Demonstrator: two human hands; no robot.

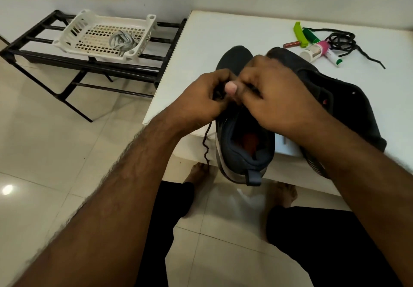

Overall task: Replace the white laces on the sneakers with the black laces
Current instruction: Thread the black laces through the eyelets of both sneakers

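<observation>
head view: a dark sneaker (244, 143) stood at the near edge of the white table (201, 40), heel overhanging toward the person. the left hand (201, 98) had its fingers curled, pinching a black lace (206, 145) over the shoe's lacing area; the lace's free end hung down off the table's left side. the right hand (272, 98) was curled beside it, touching the left, fingers pinched at the same spot; what they held was hidden. a second dark sneaker (335, 98) lay just right of the first, tilted on its side. a spare black lace (344, 42) lay coiled at the far right, among small tubes (317, 47). the white laces (123, 40) sat in a white basket (73, 29) on a black rack (33, 47) at far left.
</observation>
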